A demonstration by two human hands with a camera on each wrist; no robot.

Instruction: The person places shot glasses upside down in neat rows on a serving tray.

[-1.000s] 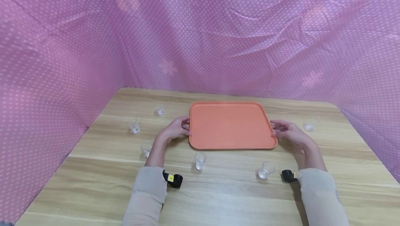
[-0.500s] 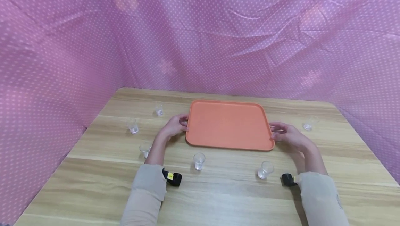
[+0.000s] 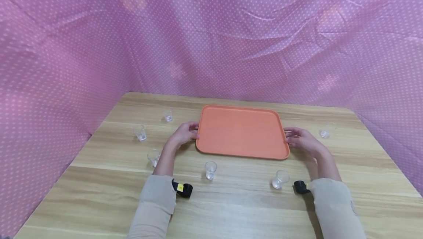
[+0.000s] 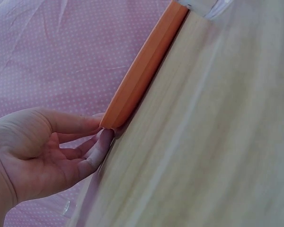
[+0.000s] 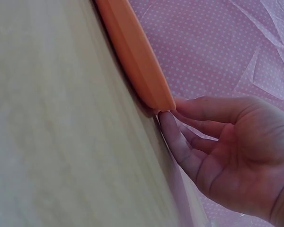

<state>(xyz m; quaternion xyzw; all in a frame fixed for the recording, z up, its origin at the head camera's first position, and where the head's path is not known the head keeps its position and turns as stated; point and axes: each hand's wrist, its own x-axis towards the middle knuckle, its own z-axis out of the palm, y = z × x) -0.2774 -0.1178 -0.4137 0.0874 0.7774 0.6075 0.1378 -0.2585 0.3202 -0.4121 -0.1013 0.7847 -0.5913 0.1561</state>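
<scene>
An orange rectangular tray with a low raised rim lies flat at the middle of the table, with nothing on it. At its left edge my left hand holds the rim between thumb and fingers. In the left wrist view, one fingertip reaches under the tray and another digit touches its side. On the opposite short edge my right hand grips the rim the same way. The right wrist view shows a fingertip below the tray's corner. Whether the tray touches the wood all over cannot be told.
Small clear glasses stand around the tray: two in front, a left one and a right one. One glass is at the far right; several more, including one, are on the left. Pink dotted cloth walls the wooden table.
The tray has shifted slightly left and turned a little, both hands moving with it. Over the last half second it has barely moved. The glasses stay in place.
</scene>
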